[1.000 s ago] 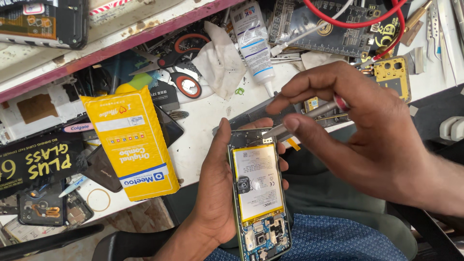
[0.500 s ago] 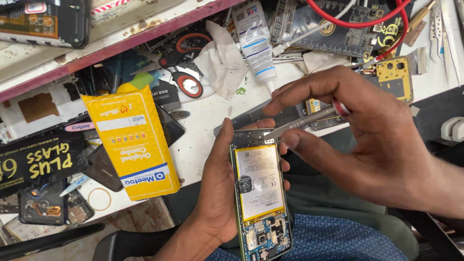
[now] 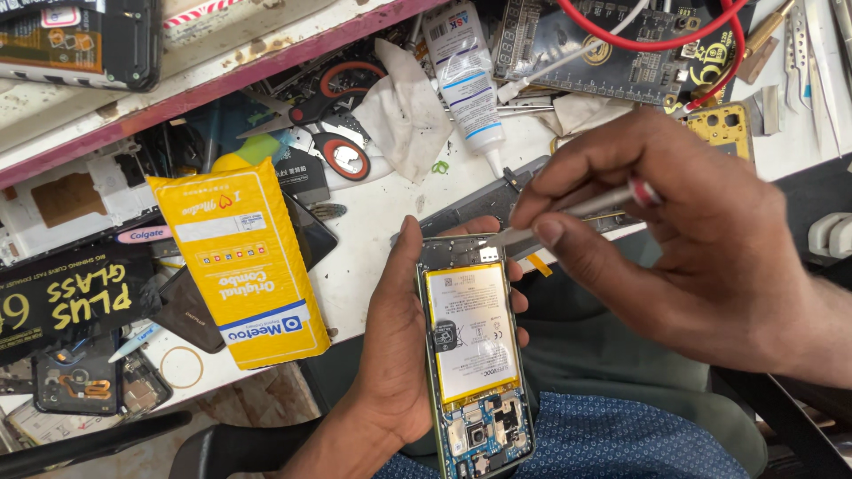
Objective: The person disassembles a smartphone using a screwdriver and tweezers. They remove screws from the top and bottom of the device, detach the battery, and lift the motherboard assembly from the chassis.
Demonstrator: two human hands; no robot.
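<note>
Metal tweezers [image 3: 568, 213] now tilt flatter over phone [image 3: 475, 346].

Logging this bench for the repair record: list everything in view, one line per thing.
Opened phone: one, white battery and blue board showing, held in the left hand.
Tweezers: one, silver, pinched in the right hand, tip at the phone's top end.
Yellow box: one, flat on the bench, left of the phone.
Glue bottle: one, white, nozzle pointing down, above the phone.
Scissors: one, red and black handles, beside a white cloth.
Circuit board: one, black, red cable across it, top right.
Left hand: cradles the phone.
Right hand: grips the tweezers.
</note>
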